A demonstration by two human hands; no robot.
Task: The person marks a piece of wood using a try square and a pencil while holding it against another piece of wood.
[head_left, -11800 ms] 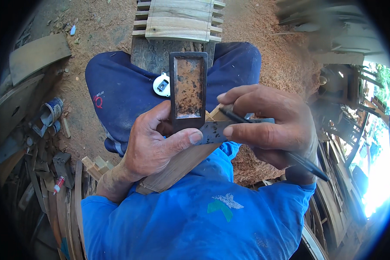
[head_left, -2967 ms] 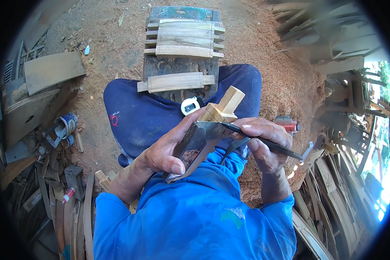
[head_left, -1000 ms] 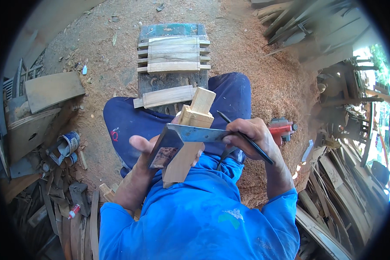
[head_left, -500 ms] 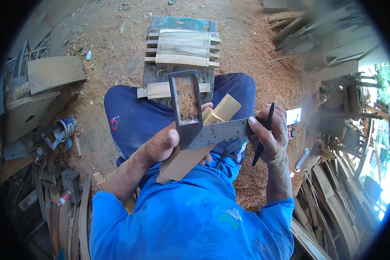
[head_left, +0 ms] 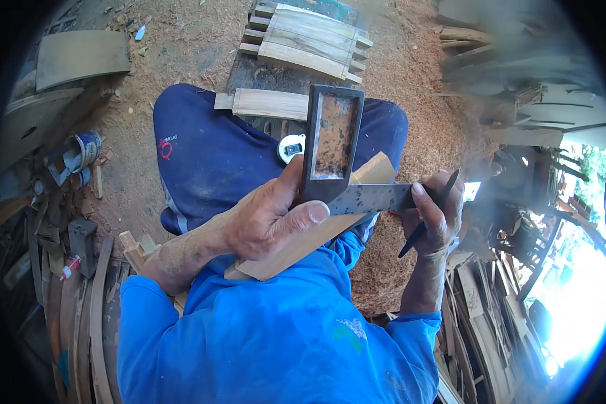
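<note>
A try square with a dark framed stock [head_left: 334,135] and a speckled metal blade [head_left: 377,198] lies across a tenoned-looking wooden piece [head_left: 303,248] above my lap. My left hand [head_left: 269,219] grips that wooden piece, its thumb over the top face and its forefinger against the square's stock. The other fingers are partly hidden. My right hand [head_left: 438,212] pinches the blade's far end between thumb and fingers. A black pen [head_left: 413,240] is also tucked in its fingers. Beyond my left hand, a round white tape measure [head_left: 291,147] shows between my legs.
A low bench [head_left: 242,79] in front bears several joined slats [head_left: 310,42] and a single tenoned slat [head_left: 269,103]. Wood offcuts [head_left: 498,323] pile up at the right, more planks [head_left: 81,296] at the left, near a paint bucket [head_left: 86,149]. Sawdust covers the ground.
The try square has shifted right across the wooden piece. My left hand has moved right and up with it, its forefinger now against the stock. The tape measure has come into sight.
</note>
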